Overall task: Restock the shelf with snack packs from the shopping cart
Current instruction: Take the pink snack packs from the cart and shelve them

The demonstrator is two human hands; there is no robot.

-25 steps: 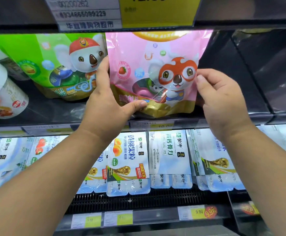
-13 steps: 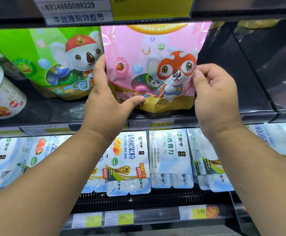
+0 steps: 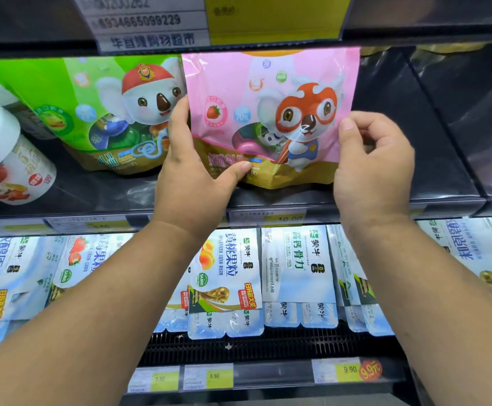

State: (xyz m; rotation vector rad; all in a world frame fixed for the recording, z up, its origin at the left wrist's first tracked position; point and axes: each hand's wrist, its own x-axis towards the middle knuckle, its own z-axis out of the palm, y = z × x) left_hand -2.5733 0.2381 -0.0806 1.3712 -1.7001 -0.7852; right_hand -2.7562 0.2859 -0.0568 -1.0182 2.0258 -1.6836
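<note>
A pink snack pack (image 3: 271, 92) with a cartoon koala stands upright on the dark shelf (image 3: 385, 197). My left hand (image 3: 192, 177) grips its left edge, with the thumb across the gold lower front. At the pack's right edge my right hand (image 3: 370, 168) pinches it with thumb and curled fingers. A green snack pack (image 3: 92, 104) of the same kind leans just to the left, touching the pink one's edge. The shopping cart is out of view.
A white tub (image 3: 7, 159) lies at the shelf's far left. To the right of the pink pack the shelf is dark, with dividers (image 3: 438, 118). Below hang several blue-white pouches (image 3: 297, 268) over price tags (image 3: 347, 370). A yellow price label (image 3: 271, 19) hangs overhead.
The pink pack stays at the same shelf spot in both hands. My right hand's fingers have curled tighter at its right edge. The view shifted slightly.
</note>
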